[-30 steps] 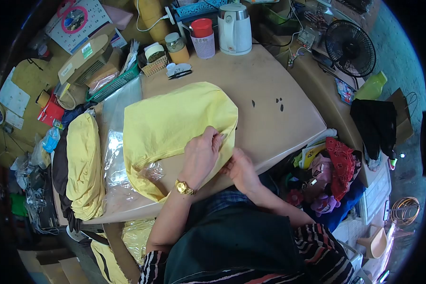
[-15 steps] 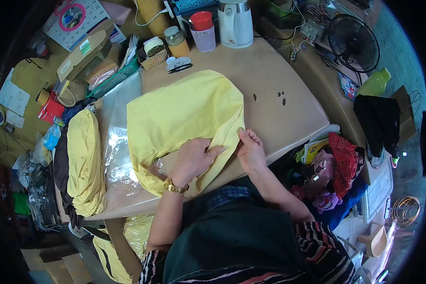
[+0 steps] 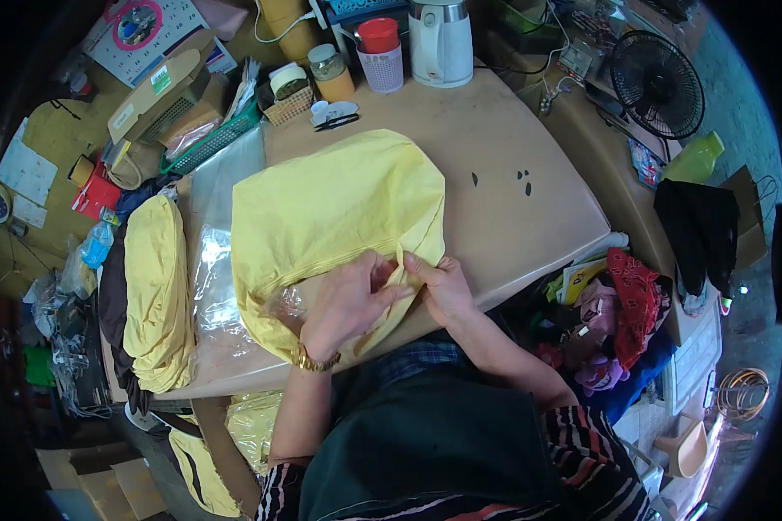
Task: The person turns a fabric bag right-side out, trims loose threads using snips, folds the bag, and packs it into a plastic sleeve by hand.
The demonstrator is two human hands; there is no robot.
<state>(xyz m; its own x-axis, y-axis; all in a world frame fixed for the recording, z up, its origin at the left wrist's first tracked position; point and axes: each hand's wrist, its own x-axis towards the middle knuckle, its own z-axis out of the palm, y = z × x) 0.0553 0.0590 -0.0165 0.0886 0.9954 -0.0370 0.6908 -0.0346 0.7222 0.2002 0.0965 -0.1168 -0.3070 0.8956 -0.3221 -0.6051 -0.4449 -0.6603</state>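
Yellow folded cloth (image 3: pixel 321 204), long axis roughly along tan smooth tabletop's (image 3: pixel 539 230) near edge; right hand (image 3: pixel 447 291) pinching near-right border; left hand (image 3: pixel 347 300) bent, grip unclear.

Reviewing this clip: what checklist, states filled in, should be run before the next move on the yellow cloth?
1. Right hand grip: ok, pinching the yellow cloth near its right end.
2. Left hand grip: cannot tell; it's at the cloth, fingertips partly hidden.
3. Cloth's near side flat: not ok, bunched.
4. Watch free of cloth: cannot tell, they look close.
5. Kettle away from cloth: ok, standing apart.
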